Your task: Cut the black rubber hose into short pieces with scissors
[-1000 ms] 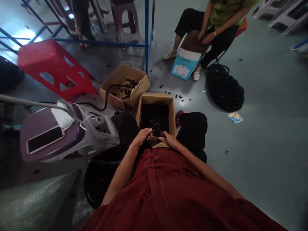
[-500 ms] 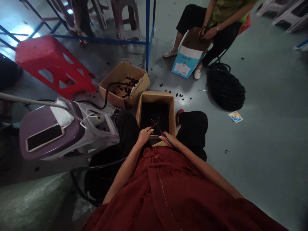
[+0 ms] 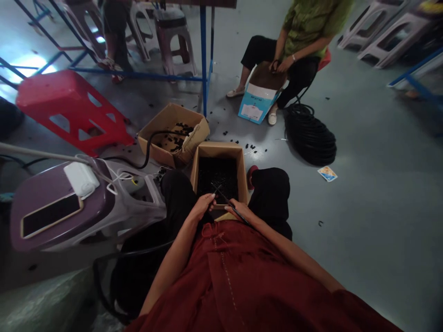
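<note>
Over an open cardboard box (image 3: pixel 244 173) between my knees, my two hands work close together. My left hand (image 3: pixel 203 206) is closed, its thumb and fingers pinching a thin dark piece (image 3: pixel 217 188). A long, thin dark object (image 3: pixel 238 214) runs through my closed right hand (image 3: pixel 241 210) and back along the wrist; its kind is not clear. Its front end meets or crosses the piece at my left fingertips. Inside the box lies a mass of small black pieces (image 3: pixel 218 173), too dark to make out singly.
A second cardboard box (image 3: pixel 152 138) holds scattered black bits and a black hose end. At left stand a purple-topped stool (image 3: pixel 100 193) with a phone (image 3: pixel 51 214) and a red stool (image 3: pixel 51 92). Ahead, a co-worker holds a blue-white box (image 3: pixel 258 101) beside a black coil (image 3: pixel 309 133).
The view has shifted, so the surroundings sit lower and farther left. My hands stay together over the box, and the crossing of the two thin pieces has changed slightly.
</note>
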A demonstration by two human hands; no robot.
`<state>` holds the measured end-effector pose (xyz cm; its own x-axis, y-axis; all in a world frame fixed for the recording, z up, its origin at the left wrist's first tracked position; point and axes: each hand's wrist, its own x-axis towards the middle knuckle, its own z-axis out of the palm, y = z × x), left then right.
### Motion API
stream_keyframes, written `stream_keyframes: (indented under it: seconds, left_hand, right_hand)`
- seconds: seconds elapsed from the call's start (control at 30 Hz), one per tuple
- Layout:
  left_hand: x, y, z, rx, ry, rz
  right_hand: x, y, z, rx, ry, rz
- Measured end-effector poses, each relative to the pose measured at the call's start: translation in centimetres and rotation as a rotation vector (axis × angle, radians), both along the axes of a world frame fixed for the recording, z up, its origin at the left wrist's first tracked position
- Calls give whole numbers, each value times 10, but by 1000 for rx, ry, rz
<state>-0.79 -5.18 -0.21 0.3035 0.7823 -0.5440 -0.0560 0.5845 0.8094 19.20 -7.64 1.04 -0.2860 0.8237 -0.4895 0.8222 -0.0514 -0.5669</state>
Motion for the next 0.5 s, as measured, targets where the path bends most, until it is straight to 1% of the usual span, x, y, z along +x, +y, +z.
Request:
stream_keyframes:
  seconds: [0.27, 0.5]
  left_hand:
    - [3, 1, -5, -20, 22, 17]
    - [4, 1, -4, -8, 40, 29]
  right_hand:
    - [1, 1, 5, -8, -27, 14]
    - [0, 2, 3, -3, -49, 24]
